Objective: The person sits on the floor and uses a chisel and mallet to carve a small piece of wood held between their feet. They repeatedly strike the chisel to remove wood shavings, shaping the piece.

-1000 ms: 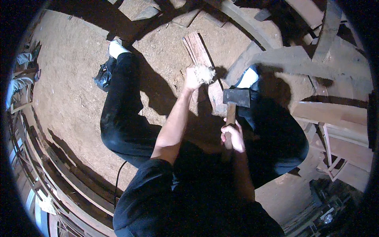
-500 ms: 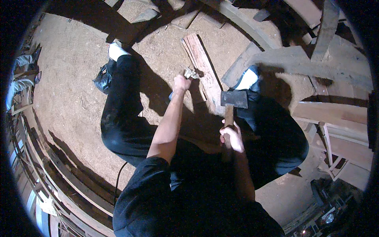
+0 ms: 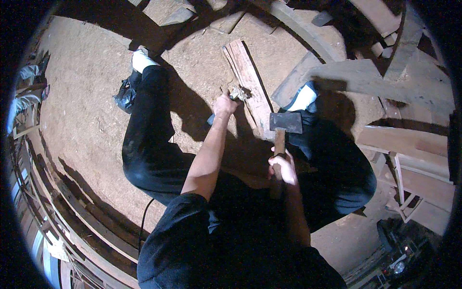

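Note:
My left hand [image 3: 224, 104] is closed on a small object topped with pale, frayed shavings [image 3: 238, 93]; its exact shape is unclear. It is beside a long reddish plank [image 3: 248, 79] with dark streaks, lying on the dusty floor between my legs. A small blue item [image 3: 211, 119] shows just below that hand. My right hand [image 3: 284, 166] grips the wooden handle of a hammer [image 3: 286, 122], whose wide, dark rectangular metal head sits over the plank's near end, beside my right leg.
Dark timbers and offcuts [image 3: 224, 24] lie along the far side. Boards [image 3: 409, 142] are stacked at right, long timber pieces [image 3: 91, 212] at lower left. A black plastic bag [image 3: 126, 94] lies by my left foot, and a black cable [image 3: 143, 219] runs near my left side.
My left hand has come down and leftward from higher on the plank, then shifted slightly rightward in the last half second. The hammer has barely moved.

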### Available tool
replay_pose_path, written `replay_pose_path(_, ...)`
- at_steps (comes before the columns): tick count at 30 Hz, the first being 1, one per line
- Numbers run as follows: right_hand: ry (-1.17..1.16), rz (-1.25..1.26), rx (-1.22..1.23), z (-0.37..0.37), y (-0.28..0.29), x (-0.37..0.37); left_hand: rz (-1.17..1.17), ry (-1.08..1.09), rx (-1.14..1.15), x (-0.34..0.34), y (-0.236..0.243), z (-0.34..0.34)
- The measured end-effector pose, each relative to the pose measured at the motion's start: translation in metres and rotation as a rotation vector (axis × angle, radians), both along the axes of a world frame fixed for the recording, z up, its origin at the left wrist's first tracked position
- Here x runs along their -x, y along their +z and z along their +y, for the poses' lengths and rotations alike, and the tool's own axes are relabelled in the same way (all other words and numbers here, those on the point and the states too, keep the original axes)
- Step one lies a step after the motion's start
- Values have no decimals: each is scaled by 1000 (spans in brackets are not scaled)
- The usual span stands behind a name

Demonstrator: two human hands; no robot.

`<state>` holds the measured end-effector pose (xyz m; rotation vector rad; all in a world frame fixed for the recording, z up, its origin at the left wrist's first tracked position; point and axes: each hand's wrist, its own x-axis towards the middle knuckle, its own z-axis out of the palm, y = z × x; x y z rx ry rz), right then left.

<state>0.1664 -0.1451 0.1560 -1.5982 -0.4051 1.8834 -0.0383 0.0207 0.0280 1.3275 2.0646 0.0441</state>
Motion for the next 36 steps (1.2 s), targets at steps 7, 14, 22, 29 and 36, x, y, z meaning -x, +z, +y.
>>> replay_pose_path(7,5,4,-22,-1,3,1,-270,3,35,9,2,3)
replay_pose_path(14,-5,-2,-21,-1,5,-2,-175,-6,-252,24,48,35)
replay_pose_path(22,19,-11,2,1,6,1,-772,-280,-669,-8,36,7)
replay_pose_path(29,15,3,-3,0,10,4,-846,-223,-717,-46,12,-22)
replay_pose_path(36,-48,10,-108,3,19,6,-852,-198,-932,-36,39,-4)
